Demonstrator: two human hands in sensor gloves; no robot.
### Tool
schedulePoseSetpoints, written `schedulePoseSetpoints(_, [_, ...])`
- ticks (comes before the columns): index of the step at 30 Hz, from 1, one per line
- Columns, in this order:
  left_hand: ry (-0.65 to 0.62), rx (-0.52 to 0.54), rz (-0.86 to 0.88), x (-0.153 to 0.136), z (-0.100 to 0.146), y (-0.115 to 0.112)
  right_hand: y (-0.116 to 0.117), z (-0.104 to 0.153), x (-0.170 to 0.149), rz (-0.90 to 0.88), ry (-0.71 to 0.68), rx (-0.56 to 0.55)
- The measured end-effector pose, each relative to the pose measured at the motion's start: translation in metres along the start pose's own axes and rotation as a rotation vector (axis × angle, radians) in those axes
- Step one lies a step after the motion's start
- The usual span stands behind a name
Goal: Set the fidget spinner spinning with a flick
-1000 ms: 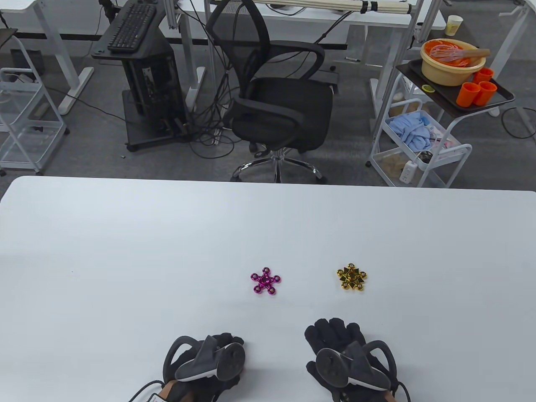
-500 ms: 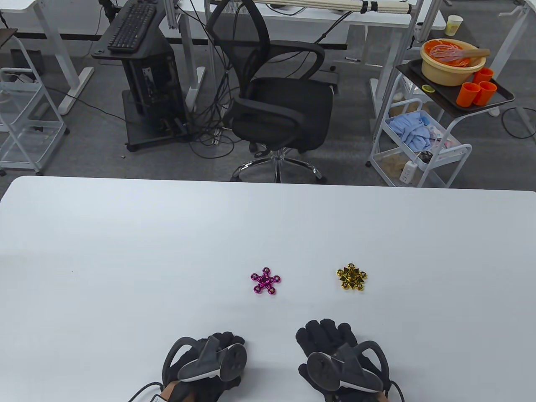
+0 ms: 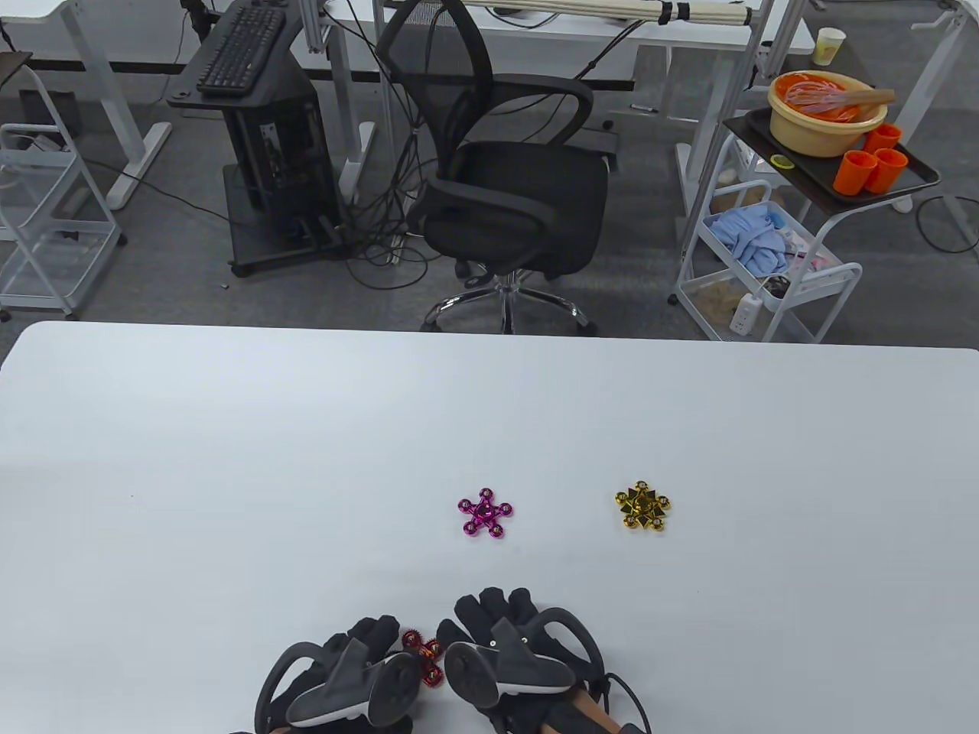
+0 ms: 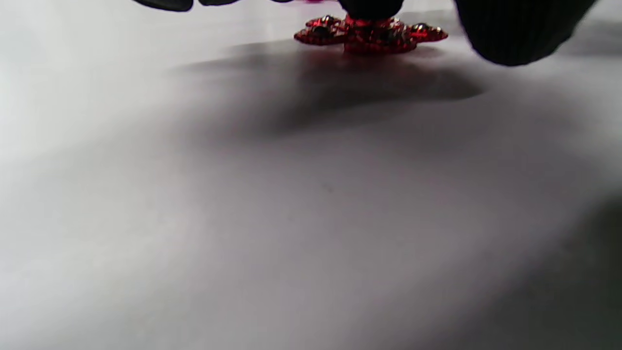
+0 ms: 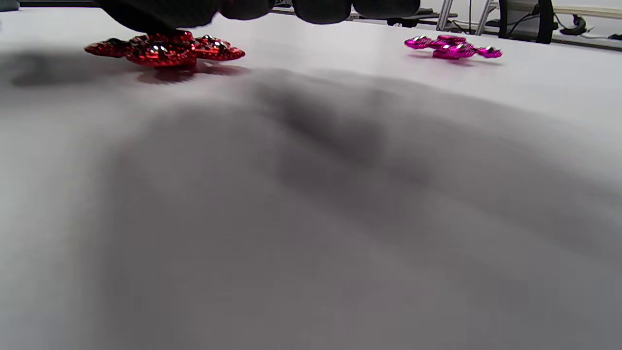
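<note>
A red fidget spinner (image 3: 423,657) lies flat on the white table (image 3: 229,459) near its front edge, between my two hands. My left hand (image 3: 373,641) is just left of it; in the left wrist view one fingertip (image 4: 371,7) rests on the middle of the red spinner (image 4: 369,34). My right hand (image 3: 489,608) is just right of it, fingers spread. In the right wrist view a finger (image 5: 160,14) touches the top of the red spinner (image 5: 165,48). Neither hand grips it.
A pink spinner (image 3: 485,512) and a gold spinner (image 3: 642,506) lie farther out on the table; the pink one also shows in the right wrist view (image 5: 449,46). Beyond the far edge stand an office chair (image 3: 505,191) and a cart (image 3: 772,260).
Both hands moved left and toward each other, the right one most. The red spinner, hidden before, now shows between them with fingers on it.
</note>
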State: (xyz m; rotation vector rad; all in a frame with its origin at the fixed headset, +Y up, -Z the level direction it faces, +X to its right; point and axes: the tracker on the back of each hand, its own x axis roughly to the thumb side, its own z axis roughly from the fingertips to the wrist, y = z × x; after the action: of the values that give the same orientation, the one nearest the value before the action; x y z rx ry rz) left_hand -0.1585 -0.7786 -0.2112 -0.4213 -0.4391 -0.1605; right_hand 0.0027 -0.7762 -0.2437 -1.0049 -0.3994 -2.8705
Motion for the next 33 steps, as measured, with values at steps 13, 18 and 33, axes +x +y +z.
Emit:
schedulePoseSetpoints(13, [0.005,-0.009,0.031,0.001,-0.002,0.004,-0.012,0.067,-0.009,-0.097,-0.052,0.028])
schedulePoseSetpoints(18, [-0.018,-0.04,0.022,0.002,-0.001,0.006,-0.012,0.07,-0.027,-0.184,0.007,-0.04])
schedulePoseSetpoints(33, [0.029,0.122,0.15,-0.013,0.002,0.017,-0.034,-0.055,-0.1,-0.189,0.271,-0.102])
